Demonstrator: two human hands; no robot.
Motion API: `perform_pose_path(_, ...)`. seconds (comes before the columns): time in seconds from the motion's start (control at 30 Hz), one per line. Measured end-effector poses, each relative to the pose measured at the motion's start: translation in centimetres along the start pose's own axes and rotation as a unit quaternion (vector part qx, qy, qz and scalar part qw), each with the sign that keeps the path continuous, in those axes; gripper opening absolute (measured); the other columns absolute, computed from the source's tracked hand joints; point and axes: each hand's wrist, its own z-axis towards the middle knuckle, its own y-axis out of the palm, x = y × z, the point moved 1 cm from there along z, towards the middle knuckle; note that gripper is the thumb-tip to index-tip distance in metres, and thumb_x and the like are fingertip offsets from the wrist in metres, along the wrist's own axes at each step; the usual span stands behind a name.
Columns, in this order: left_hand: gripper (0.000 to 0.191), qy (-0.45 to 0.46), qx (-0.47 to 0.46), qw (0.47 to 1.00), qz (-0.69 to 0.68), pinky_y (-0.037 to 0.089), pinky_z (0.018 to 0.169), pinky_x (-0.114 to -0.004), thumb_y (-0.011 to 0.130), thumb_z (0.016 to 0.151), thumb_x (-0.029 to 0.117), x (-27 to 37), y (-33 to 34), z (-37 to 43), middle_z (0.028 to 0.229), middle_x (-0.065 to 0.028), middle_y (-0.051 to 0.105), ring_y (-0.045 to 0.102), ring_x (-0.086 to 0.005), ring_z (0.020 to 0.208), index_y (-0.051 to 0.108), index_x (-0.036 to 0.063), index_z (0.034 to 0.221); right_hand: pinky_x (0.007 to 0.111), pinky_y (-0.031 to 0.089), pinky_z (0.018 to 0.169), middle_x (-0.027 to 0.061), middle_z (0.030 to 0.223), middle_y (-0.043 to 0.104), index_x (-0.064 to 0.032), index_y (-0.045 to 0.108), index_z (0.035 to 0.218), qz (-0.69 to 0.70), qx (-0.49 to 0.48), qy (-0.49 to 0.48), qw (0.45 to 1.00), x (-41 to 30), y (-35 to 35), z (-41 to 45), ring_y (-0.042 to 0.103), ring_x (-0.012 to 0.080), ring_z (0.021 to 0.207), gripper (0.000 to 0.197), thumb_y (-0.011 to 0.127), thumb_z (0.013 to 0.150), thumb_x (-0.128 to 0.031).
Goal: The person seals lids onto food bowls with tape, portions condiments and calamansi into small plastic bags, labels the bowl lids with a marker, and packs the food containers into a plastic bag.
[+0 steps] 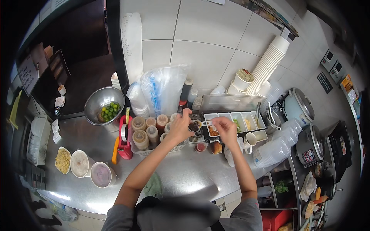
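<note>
My left hand (179,127) curls around a small round container (194,127) with dark, thick contents. In my right hand (226,129) is the handle of a small pale spoon (206,123), whose bowl end reaches the container's mouth. Just right of them sits a topping tray (205,133) with white compartments; chopped green (237,124) and pale yellow pieces (247,123) lie in some, and an orange-brown topping (214,131) is partly behind my right hand. A small cup of red sauce (200,147) stands on the counter between my forearms, beside a small brown-topped item (216,147).
A basket of squeeze bottles (156,151) borders my left forearm, with a red tape dispenser (125,144) beside it. Further left are a steel bowl of green citrus (92,99) and two tubs (81,163). White mugs (249,140) and wrapped plastic cups (274,150) stand right.
</note>
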Motion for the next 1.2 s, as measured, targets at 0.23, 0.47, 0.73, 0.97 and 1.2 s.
perform_pose_path(0.23,0.077,0.025,0.05,0.998,-0.029,0.043,0.077,-0.042,0.079,0.052,0.006,0.4,-0.9,-1.1,0.091,-0.0116,0.062,0.052,-0.0344,0.095,0.03,0.0094,0.112,0.032,0.047,0.061,0.0079,0.081,0.06,-0.0008,0.062,0.086,-0.207,-0.033,-0.322,0.923,-5.0,0.8,-1.2,0.056,0.0234,0.07,0.022,0.06,0.066,0.007)
perform_pose_path(0.47,0.079,-0.016,0.023,0.998,-0.061,0.042,0.084,-0.04,0.08,0.053,0.009,0.6,-2.0,-2.8,0.098,-0.011,0.058,0.05,-0.0312,0.101,0.031,0.0096,0.114,0.031,0.047,0.058,0.0098,0.08,0.06,0.0002,0.063,0.085,-0.222,-0.042,-0.378,0.898,-5.9,1.0,-1.7,0.056,0.0236,0.068,0.02,0.06,0.066,0.007)
perform_pose_path(0.73,0.076,0.005,0.049,0.995,-0.084,0.043,0.082,-0.038,0.08,0.055,0.008,0.2,-2.5,-4.7,0.099,-0.011,0.057,0.052,-0.0285,0.1,0.031,0.0092,0.113,0.017,0.034,0.048,-0.0023,0.063,0.057,0.0001,0.065,0.087,0.232,0.052,0.152,0.959,-0.6,0.8,-1.9,0.045,0.0028,0.052,0.009,0.061,0.08,0.0)
perform_pose_path(0.97,0.073,0.0,0.035,0.99,-0.136,0.04,0.086,-0.042,0.079,0.055,0.007,-0.6,-4.4,-10.5,0.099,-0.0091,0.059,0.048,-0.0333,0.102,0.031,0.0087,0.111,0.036,0.049,0.063,0.0186,0.077,0.062,-0.0005,0.064,0.082,-0.218,0.065,-0.095,0.969,3.9,3.4,-1.8,0.061,0.0325,0.068,0.012,0.057,0.073,0.004)
perform_pose_path(1.2,0.074,0.014,-0.002,0.996,-0.093,0.038,0.088,-0.041,0.078,0.056,0.007,-1.5,-6.5,-16.1,0.105,-0.0068,0.06,0.048,-0.0318,0.103,0.032,0.0086,0.114,0.043,0.048,0.063,0.0156,0.087,0.061,-0.003,0.064,0.089,-0.349,-0.028,-0.085,0.933,6.2,8.2,-4.6,0.06,0.0364,0.072,0.015,0.054,0.077,-0.006)
